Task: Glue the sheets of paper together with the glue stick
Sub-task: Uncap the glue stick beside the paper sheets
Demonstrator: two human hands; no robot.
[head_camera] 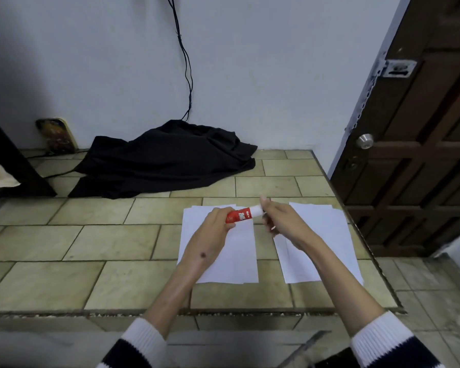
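Holding the glue stick [241, 215] level above the papers, both hands work at its two ends. The left hand [214, 227] has its grip curled round the red body of the stick, thumb underneath. The right hand [279, 221] pinches the white end, which looks like the cap, between thumb and fingers, with the index fingertip standing up just past it. The cap appears to be on, with no gap showing between white and red, so the step in hand is most likely opening the stick, though closing it would look the same.

Two lots of white paper lie flat on the tiled tabletop [91, 243], side by side and a little apart. The left sheets [239, 256] sit under the left wrist; the right sheets [324, 235] sit under the right forearm. Offset edges at the far corners suggest more than one sheet in each lot. No glue mark is visible on either, so the gluing itself seems not yet started.

The next move calls for a straight pull or twist of the cap while the left grip keeps the body from turning. After that the cap needs a resting place off the paper, and the base needs a turn to raise the glue before it goes along a sheet's edge.
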